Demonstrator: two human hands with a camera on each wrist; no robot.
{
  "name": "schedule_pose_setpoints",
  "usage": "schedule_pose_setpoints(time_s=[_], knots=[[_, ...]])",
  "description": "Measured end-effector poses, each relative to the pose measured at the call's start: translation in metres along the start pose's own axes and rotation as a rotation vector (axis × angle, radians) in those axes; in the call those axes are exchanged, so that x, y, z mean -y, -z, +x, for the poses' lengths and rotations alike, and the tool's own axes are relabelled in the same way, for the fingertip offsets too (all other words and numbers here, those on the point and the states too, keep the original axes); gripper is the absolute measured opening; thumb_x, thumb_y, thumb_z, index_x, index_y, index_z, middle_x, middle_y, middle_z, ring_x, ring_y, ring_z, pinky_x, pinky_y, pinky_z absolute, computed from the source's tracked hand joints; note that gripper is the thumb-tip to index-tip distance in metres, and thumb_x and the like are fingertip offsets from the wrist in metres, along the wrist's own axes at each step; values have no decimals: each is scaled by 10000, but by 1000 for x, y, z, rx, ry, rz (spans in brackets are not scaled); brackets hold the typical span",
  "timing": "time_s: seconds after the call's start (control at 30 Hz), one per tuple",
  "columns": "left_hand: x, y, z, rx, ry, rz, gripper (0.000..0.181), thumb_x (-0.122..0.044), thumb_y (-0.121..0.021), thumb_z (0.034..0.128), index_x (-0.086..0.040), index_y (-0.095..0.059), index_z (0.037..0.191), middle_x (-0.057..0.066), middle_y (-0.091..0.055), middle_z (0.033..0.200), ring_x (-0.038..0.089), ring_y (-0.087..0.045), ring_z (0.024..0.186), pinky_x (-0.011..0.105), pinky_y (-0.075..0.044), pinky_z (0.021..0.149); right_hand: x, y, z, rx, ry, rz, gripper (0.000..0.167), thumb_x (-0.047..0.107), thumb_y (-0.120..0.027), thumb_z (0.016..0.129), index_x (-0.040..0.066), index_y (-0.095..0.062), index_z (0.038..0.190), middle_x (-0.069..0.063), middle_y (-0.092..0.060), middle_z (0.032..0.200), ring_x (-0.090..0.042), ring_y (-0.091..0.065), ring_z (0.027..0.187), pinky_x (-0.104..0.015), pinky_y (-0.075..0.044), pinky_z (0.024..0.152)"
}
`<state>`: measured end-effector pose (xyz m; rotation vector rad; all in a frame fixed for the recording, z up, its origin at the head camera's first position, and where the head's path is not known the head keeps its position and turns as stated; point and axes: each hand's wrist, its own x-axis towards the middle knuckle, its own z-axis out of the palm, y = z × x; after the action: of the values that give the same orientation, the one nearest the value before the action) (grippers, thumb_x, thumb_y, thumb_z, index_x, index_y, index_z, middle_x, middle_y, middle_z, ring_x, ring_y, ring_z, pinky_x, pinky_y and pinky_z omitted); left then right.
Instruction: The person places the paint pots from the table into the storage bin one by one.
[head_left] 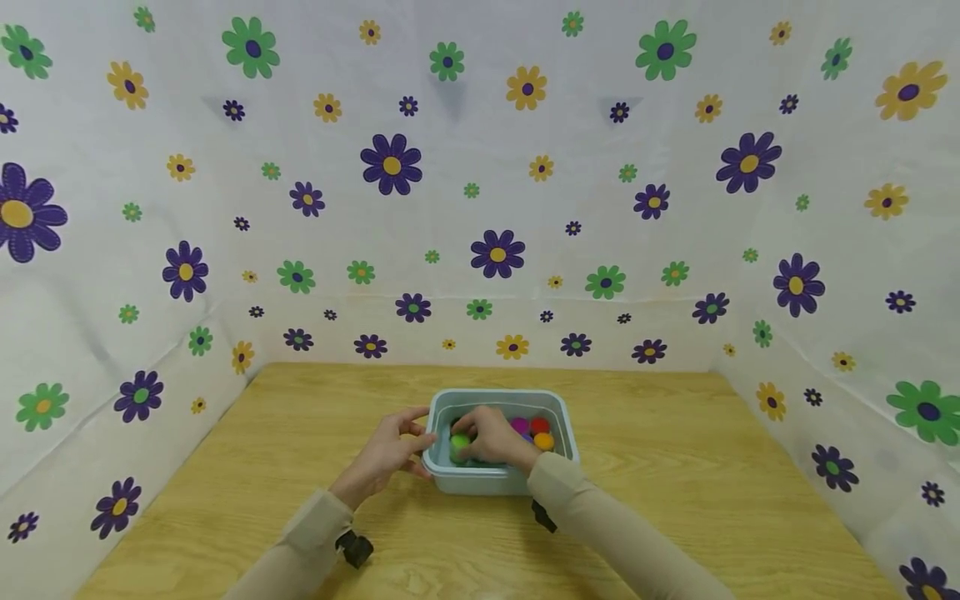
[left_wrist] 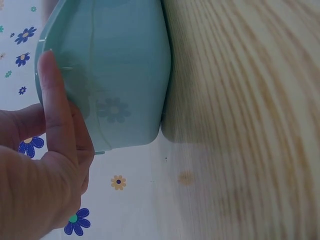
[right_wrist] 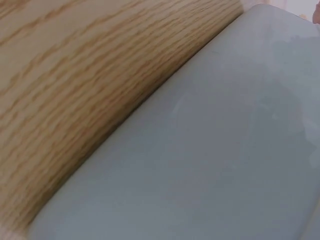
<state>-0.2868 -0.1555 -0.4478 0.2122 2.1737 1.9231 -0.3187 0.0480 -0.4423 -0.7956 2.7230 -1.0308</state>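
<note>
A pale blue plastic tub (head_left: 480, 482) stands on the wooden table. My left hand (head_left: 386, 450) holds its left rim, with the thumb at the top edge and other fingers against the outside. In the left wrist view, fingers (left_wrist: 60, 115) lie along the tub's wall. My right hand (head_left: 491, 435) reaches down inside the tub, its fingers curled about a green round piece (head_left: 460, 440) near the left end. To the right of that hand lie a purple piece (head_left: 521, 426), a red piece (head_left: 540, 426) and an orange piece (head_left: 543, 442). The hand hides part of the contents.
The wooden table (head_left: 660, 483) extends around the tub on all sides. A white flower-printed sheet (head_left: 450, 217) hangs behind and at both sides. In the right wrist view, the tub's outer wall (right_wrist: 200, 140) fills most of the picture.
</note>
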Motion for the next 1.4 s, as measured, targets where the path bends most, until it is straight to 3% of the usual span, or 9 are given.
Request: schedule_pose_setpoints(time_s=[0.63, 0.9, 1.07, 1.23, 1.4], knots=[[2, 2, 0, -14, 12, 3, 566, -39, -627, 945, -65, -422, 1472, 174, -508, 1079, 310, -672, 840, 400, -619, 574, 1, -1, -1, -4, -3, 21, 343, 19, -785, 787, -29, -715, 1119, -121, -734, 1045, -237, -667, 932, -387, -581, 820], [2, 3, 0, -28, -3, 11, 559, -46, -624, 949, -51, -418, 1469, 173, -522, 1068, 308, -670, 821, 401, -615, 559, -2, 11, -9, -38, -52, 142, 286, -2, -739, 835, 4, -720, 1120, -131, -723, 1047, -220, -676, 916, -370, -589, 815], [2, 3, -1, -42, 7, 48, 557, -88, -651, 940, -66, -441, 1455, 148, -545, 1024, 227, -650, 740, 374, -609, 542, -6, 19, -17, -49, -53, 200, 274, -13, -685, 880, -3, -702, 1153, -139, -712, 1101, -233, -676, 980, -363, -587, 851], [4, 8, 2, -9, 5, 96, 592, -129, -686, 918, -70, -436, 1451, 138, -586, 960, 182, -637, 706, 371, -613, 567, -11, 34, -27, -57, -78, 270, 269, 20, -643, 925, -5, -679, 1190, -163, -690, 1163, -237, -665, 1024, -349, -590, 863], [5, 16, 3, 41, -12, 175, 614, -229, -698, 920, -81, -429, 1452, 168, -599, 1039, 204, -660, 754, 388, -624, 635, -19, 49, -38, -99, -145, 296, 282, 113, -644, 948, 35, -675, 1217, -121, -694, 1184, -219, -670, 1032, -362, -587, 885]])
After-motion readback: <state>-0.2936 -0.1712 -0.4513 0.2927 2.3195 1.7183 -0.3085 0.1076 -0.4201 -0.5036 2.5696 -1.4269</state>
